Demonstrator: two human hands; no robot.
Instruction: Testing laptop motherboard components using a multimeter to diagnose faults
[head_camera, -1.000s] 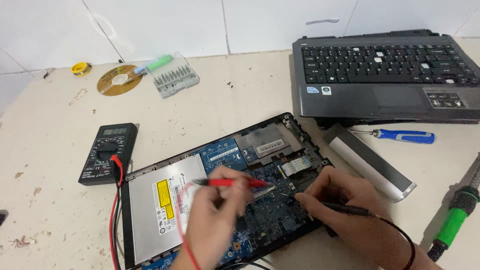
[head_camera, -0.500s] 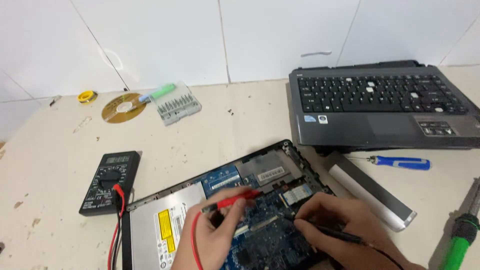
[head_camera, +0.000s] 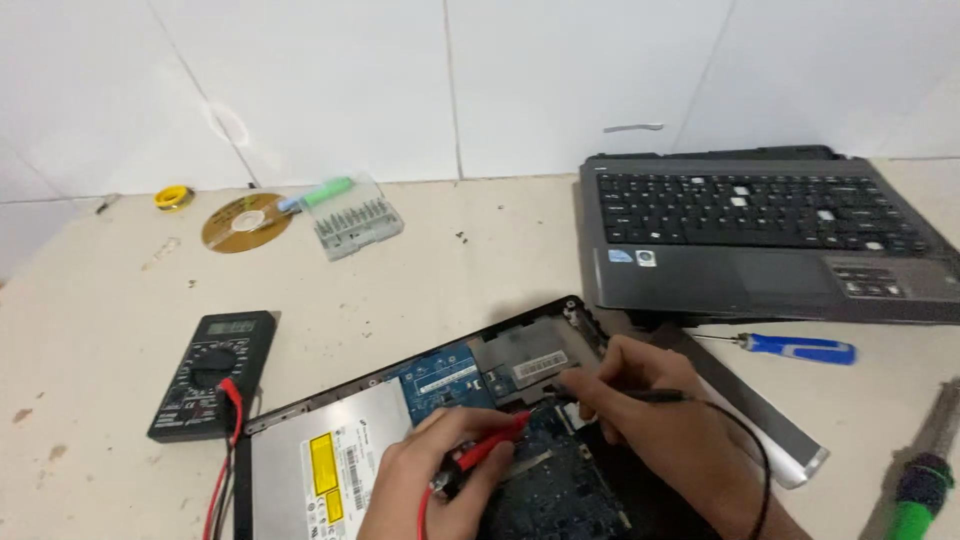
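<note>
At lower centre, the left hand (head_camera: 440, 480) pinched a red probe (head_camera: 490, 453) against the blue circuit board (head_camera: 545, 490). The right hand (head_camera: 650, 410) pinched a black probe (head_camera: 640, 396) just beside it; a black multimeter (head_camera: 212, 374) lay at left.

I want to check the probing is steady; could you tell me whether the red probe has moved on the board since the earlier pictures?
Cannot tell: the camera tilted, but the red probe in the left hand looks about where it was against the silver drive.

Open bench (head_camera: 480, 260) lies behind the opened laptop base (head_camera: 500, 350), between the multimeter (head_camera: 213, 373) at left and the keyboard unit (head_camera: 760, 235) at right. A blue screwdriver (head_camera: 795, 347) and long strip (head_camera: 760, 410) crowd the right side.
</note>
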